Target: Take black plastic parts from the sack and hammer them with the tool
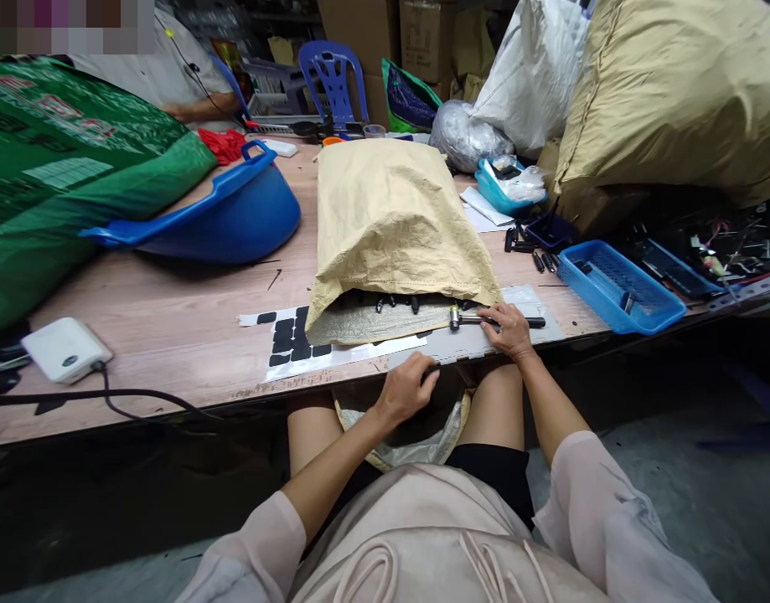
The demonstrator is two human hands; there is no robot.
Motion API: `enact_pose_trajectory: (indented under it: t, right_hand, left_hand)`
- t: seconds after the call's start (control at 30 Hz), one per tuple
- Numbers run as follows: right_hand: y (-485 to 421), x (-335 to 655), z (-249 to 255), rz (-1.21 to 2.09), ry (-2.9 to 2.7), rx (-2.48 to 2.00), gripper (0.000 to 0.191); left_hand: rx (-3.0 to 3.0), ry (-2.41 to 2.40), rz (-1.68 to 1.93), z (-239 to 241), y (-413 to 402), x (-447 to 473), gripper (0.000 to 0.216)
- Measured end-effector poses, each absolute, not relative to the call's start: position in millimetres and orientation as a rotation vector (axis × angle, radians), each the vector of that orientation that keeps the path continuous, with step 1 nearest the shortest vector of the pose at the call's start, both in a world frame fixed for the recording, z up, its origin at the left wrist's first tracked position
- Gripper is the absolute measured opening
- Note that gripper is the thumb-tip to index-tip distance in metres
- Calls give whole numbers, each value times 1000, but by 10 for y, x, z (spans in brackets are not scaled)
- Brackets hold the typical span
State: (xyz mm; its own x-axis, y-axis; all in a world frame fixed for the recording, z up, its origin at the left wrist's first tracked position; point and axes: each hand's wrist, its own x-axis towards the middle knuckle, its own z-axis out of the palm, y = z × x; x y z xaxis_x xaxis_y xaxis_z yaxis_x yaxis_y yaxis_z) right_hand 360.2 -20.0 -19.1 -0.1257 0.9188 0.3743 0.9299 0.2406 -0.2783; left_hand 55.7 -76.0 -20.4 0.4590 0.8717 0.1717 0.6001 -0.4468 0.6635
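My left hand (408, 389) is closed at the table's front edge, over my lap, with a small black part (432, 368) showing at its fingertips. My right hand (509, 330) grips the handle of a small hammer (455, 318), which has a metal head and a black handle and lies low over a grey board (535, 303). Just beyond, a tan woven sack (397, 209) lies with its mouth facing me. Several black parts (415, 305) show inside it. Between my knees, a second open sack (416, 453) is partly hidden by my left arm.
A white sheet with black stickers (290, 335) lies left of the sack's mouth. Farther left are a blue basin (234, 209), a white box (67, 350) with a cable, and a green sack (76, 159). At right stand a blue basket (620, 289) and a large tan sack (679, 92). Another person's arm (202, 107) rests behind.
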Motion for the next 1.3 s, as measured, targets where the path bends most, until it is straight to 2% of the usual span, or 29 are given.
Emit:
enact_pose_trajectory:
  t: [0.1,0.3,0.47,0.63,0.77,0.93,1.1,1.17,1.3]
  right_hand:
    - [-202,3590,-188,-36,-2045,-1690,27]
    - [-207,3578,-176,-40,-2036,-1669,25]
    - [-202,3581,-185,-54,-2049,-1668,25]
    - [-204,3581,-185,-61,-2046,-1678,25]
    - [-203,3577,-184,-43,-2034,-1686,25]
    - [-202,3566,-178,-30,-2021,-1665,25]
    - [-212,3556,-165,-18,-2026,-1680,25]
    - [-215,3554,-165,-12,-2025,-1690,25]
    - [-213,3561,-177,-17,-2018,-1661,26]
  left_hand:
    - [1999,1562,919,-27,-253,653,13]
    - [1645,1937,847,22,531,772,24]
    - [1596,1848,698,-33,570,627,25]
    - [1722,1774,739,24,485,463,15]
    - [2127,1588,707,136,525,455,36]
    - [2469,1397,338,258,721,501,49]
    - [2634,1381,200,323,737,544,32]
    - [2639,1343,225,325,650,540,22]
    - [2517,1342,304,267,448,475,18]
